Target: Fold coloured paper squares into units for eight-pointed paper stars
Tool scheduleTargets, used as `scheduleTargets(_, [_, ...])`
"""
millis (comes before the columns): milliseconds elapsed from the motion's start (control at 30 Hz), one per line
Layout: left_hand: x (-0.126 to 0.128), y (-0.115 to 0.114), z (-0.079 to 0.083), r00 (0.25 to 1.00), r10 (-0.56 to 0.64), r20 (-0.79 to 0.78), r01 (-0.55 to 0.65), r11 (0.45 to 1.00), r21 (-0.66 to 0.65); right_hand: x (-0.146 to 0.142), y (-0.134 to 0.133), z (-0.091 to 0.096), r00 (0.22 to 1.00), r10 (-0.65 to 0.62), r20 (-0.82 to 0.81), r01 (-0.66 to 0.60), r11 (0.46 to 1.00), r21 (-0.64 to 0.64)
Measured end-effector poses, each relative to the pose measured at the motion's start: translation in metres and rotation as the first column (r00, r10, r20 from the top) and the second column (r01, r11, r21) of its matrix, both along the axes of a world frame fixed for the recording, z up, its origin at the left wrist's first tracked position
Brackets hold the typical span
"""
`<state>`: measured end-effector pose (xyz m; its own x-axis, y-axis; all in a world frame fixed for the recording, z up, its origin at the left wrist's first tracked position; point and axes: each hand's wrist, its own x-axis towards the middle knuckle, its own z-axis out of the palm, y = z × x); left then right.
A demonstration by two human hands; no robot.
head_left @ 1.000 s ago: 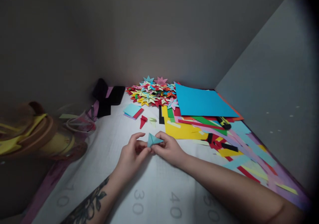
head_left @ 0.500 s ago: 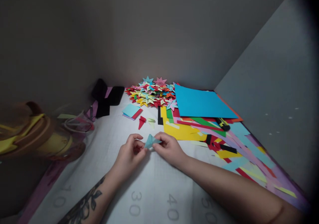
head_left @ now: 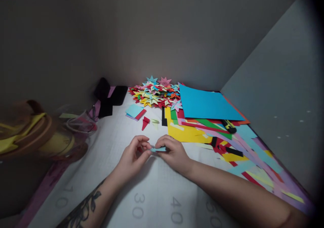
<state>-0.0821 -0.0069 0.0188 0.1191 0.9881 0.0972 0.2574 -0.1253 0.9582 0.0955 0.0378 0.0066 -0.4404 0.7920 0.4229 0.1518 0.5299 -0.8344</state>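
Between my hands is a small light-blue folded paper piece (head_left: 159, 149), seen nearly edge-on. My right hand (head_left: 174, 152) pinches its right part with thumb and bent fingers. At its left tip, the thumb and fingers of my left hand (head_left: 136, 152) close in a pinch. Just beyond lie a red folded piece (head_left: 145, 123) and a pale green folded piece (head_left: 155, 123). Left of them sits a small stack of paper squares (head_left: 135, 111), light blue on top with red beneath.
A heap of folded paper stars (head_left: 154, 94) lies at the back. Right of it are a large blue sheet (head_left: 210, 103), a yellow sheet (head_left: 187, 133), a utility knife (head_left: 230, 126) and paper scraps. Left stand a blurred transparent container (head_left: 58, 143) and black objects (head_left: 119, 95).
The light-blue piece has turned from showing its pointed, spread face to lying flat and nearly edge-on. My right fingers have curled over it. The whole view has shifted slightly.
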Motion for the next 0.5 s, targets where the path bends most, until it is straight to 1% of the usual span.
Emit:
scheduleTargets(100, [-0.0018,-0.0004,0.0033,0.991,0.034,-0.132,-0.028,0.998,0.053,0.0002,-0.0001,0.0002,0.998,-0.045,0.032,0.046,0.999,-0.03])
scheduleTargets(200, [-0.004,0.0005,0.0062,0.969,0.027,-0.246,0.016,0.985,0.171,-0.0001,0.0003,-0.0001,0.994,-0.095,0.062,0.099,0.992,-0.08])
scheduleTargets(300, [-0.0056,0.0019,0.0074,0.959,0.014,-0.284,0.07,0.956,0.283,-0.0004,0.0006,-0.0004,0.99,-0.119,0.074,0.128,0.984,-0.128])
scheduleTargets(433, [-0.0066,0.0023,0.0053,0.939,0.016,-0.343,0.12,0.92,0.374,-0.0004,0.0013,-0.001,0.989,-0.129,0.07,0.141,0.972,-0.19])
scheduleTargets(500, [-0.0069,0.002,0.0034,0.926,0.032,-0.375,0.139,0.898,0.418,-0.0005,0.0022,-0.0013,0.99,-0.125,0.059,0.136,0.96,-0.243])
